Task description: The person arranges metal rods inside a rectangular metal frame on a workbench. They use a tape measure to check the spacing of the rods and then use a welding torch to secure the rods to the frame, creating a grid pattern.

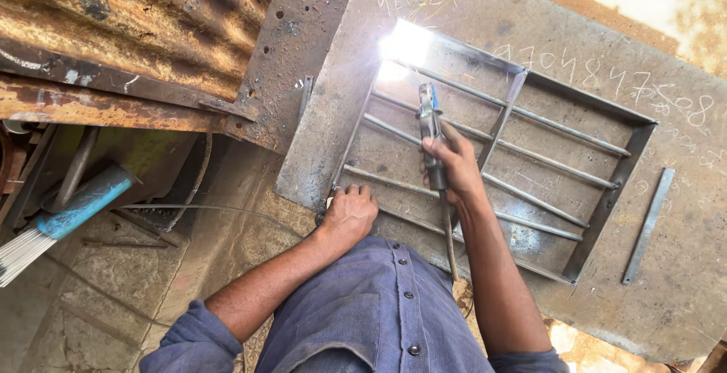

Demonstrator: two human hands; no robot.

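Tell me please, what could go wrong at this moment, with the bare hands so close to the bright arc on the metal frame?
1. The right hand holds the electrode holder bare; sparks from the arc could burn its skin.
2. The left hand presses on the metal frame at its near corner; heat travelling through the steel might scorch its fingers.
3. The loose flat bar lies beside the frame and could get knocked off the steel plate.

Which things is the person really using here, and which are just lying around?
In use:
- right hand gripping the welding holder
- left hand pressing on the metal grille frame
- bright weld flash at the frame's corner

Just lying about:
- loose flat metal strip
- bundle of welding rods
- rusty corrugated sheet
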